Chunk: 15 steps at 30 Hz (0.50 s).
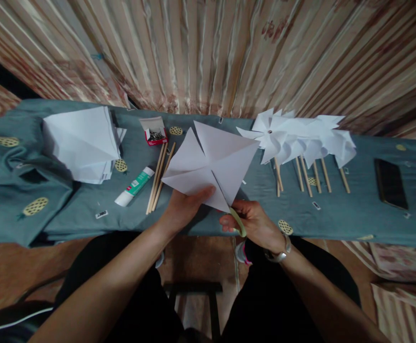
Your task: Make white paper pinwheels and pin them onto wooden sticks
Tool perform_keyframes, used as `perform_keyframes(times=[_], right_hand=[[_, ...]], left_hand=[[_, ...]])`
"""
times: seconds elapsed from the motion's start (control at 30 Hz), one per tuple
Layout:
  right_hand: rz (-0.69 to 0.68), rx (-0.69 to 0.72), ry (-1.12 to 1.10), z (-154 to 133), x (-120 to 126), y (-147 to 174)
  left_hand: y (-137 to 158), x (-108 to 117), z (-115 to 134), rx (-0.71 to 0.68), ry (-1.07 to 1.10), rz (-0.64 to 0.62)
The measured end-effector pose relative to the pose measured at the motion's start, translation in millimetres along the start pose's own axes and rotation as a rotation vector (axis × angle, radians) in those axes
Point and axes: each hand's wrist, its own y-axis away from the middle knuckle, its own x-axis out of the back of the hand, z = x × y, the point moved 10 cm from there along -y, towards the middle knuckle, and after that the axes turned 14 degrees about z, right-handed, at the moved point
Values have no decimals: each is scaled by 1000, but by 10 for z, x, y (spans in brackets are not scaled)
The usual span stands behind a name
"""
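My left hand (188, 207) grips a white paper square (231, 152) near its lower edge, thumb on top and the fingers hidden underneath. Slits run from the paper's corners toward its middle. Closed around the yellow-green handle of a pair of scissors (239, 223) is my right hand (252, 221), at the paper's lower right corner. The scissor blades are mostly hidden by the paper. Left of the paper lie several wooden sticks (156, 183) and a glue stick (134, 186) with a green label.
A stack of white paper (83, 143) lies at the left. Behind the sticks stands an open red box of small metal pins (155, 134). Finished paper pinwheels (301, 136) on sticks lie at the right, then a dark phone (391, 183). A pleated curtain (208, 57) hangs behind the cloth-covered table.
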Motion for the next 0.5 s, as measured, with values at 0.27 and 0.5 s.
perform_keyframes(times=[0.27, 0.5], right_hand=[[-129, 104, 237, -101, 107, 102], [249, 247, 90, -456, 972, 71]], left_hand=[[-203, 251, 24, -28, 36, 99], [-283, 411, 61, -53, -120, 67]])
